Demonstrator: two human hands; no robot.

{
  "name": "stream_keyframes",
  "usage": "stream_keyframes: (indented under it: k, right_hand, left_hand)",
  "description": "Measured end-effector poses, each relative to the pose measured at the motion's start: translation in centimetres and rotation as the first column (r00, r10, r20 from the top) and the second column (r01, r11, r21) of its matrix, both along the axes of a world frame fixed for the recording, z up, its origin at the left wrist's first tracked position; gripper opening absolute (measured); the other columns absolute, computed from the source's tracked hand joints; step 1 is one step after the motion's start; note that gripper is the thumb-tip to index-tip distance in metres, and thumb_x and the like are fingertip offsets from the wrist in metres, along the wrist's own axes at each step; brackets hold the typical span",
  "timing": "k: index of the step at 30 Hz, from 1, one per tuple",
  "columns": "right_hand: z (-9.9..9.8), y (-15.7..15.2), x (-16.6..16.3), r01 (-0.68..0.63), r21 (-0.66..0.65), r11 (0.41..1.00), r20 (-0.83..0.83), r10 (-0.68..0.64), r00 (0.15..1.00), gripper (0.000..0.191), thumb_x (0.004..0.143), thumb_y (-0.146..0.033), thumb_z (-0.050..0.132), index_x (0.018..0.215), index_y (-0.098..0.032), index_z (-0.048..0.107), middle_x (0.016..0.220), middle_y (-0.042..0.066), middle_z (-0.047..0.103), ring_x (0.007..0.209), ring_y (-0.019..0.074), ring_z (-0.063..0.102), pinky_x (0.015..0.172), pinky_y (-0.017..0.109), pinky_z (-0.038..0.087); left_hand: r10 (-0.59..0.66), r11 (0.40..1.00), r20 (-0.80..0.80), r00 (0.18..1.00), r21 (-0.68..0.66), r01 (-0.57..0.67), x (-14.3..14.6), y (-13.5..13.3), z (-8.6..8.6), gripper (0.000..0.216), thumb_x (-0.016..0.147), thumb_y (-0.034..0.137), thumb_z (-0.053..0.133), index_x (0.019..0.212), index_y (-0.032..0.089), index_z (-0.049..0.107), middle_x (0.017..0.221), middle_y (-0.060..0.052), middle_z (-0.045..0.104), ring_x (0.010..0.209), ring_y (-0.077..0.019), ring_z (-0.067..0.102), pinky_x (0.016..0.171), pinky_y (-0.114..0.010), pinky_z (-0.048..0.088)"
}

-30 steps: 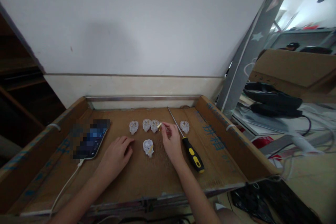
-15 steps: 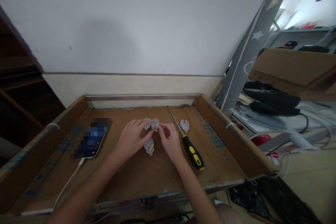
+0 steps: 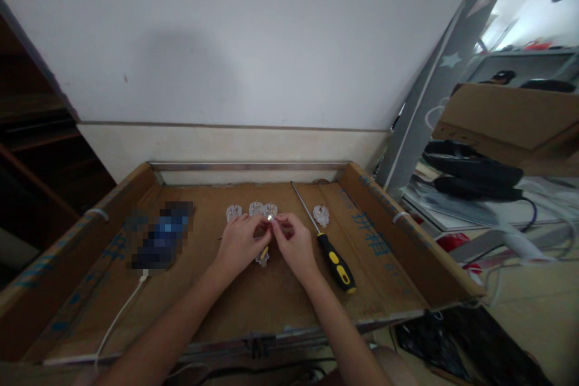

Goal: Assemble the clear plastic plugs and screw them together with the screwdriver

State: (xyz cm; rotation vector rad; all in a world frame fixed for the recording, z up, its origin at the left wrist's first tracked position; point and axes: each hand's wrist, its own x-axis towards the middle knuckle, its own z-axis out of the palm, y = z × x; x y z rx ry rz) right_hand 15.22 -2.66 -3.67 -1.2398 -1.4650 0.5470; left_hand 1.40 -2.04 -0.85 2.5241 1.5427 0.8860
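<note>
My left hand (image 3: 243, 242) and my right hand (image 3: 295, 245) meet above the middle of the cardboard tray, fingertips nearly touching. Thumbs and forefingers of both are closed on a small shiny metal piece (image 3: 270, 218); its exact kind is too small to make out. Just beyond the fingers lie two clear plastic plug-like housings, one (image 3: 256, 208) beside the other (image 3: 271, 209). Another clear housing (image 3: 234, 212) rests behind my left knuckles. Beneath my left fingers, a clear piece with a yellow part (image 3: 262, 258) is partly covered.
Right of my right hand lies a screwdriver (image 3: 335, 262) with a black and yellow handle. Past its shaft is one more clear housing (image 3: 321, 215). A phone (image 3: 160, 238) on a white cable (image 3: 118, 313) lies left. Raised cardboard walls (image 3: 407, 241) edge the tray.
My hands have drawn closer together, and the left has come away from the clear housings at the back, which now show more fully. The view has shifted slightly.
</note>
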Motion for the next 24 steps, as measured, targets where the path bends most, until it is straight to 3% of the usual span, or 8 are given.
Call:
stream_keyframes:
  k: [7,15,24]
  right_hand:
    - [0.53,-0.14,0.19,0.116,0.009,0.993,-0.027,-0.115,0.993,0.020,0.084,-0.035,0.051,0.089,-0.018,0.059,0.088,0.008,0.066,0.078,0.0177,0.061,0.067,0.029,0.048]
    - [0.57,-0.18,-0.06,0.022,-0.014,1.000,-0.068,-0.023,0.997,0.019,0.083,-0.036,0.052,0.083,-0.018,0.059,0.080,0.005,0.067,0.070,0.0159,0.062,0.062,0.027,0.049]
    - [0.48,-0.07,0.01,-0.017,0.018,1.000,-0.112,0.019,0.993,0.017,0.083,-0.035,0.053,0.083,-0.018,0.057,0.084,0.006,0.065,0.075,0.0156,0.062,0.070,0.028,0.050]
  left_hand:
    - [0.084,0.996,0.021,0.996,0.007,-0.084,0.39,-0.14,0.09,0.008,0.080,0.025,0.054,0.080,0.023,0.062,0.076,0.001,0.070,0.080,-0.0206,0.062,0.077,-0.034,0.041]
    - [0.104,0.995,0.026,0.994,-0.004,-0.104,-0.03,0.15,-0.19,0.013,0.082,0.026,0.055,0.094,0.023,0.061,0.088,-0.001,0.071,0.086,-0.0215,0.062,0.078,-0.035,0.041]
    - [0.123,0.991,-0.072,0.990,0.056,-0.119,0.13,0.53,-0.28,0.010,0.083,0.026,0.055,0.080,0.023,0.063,0.080,-0.001,0.070,0.081,-0.0217,0.060,0.071,-0.032,0.041]
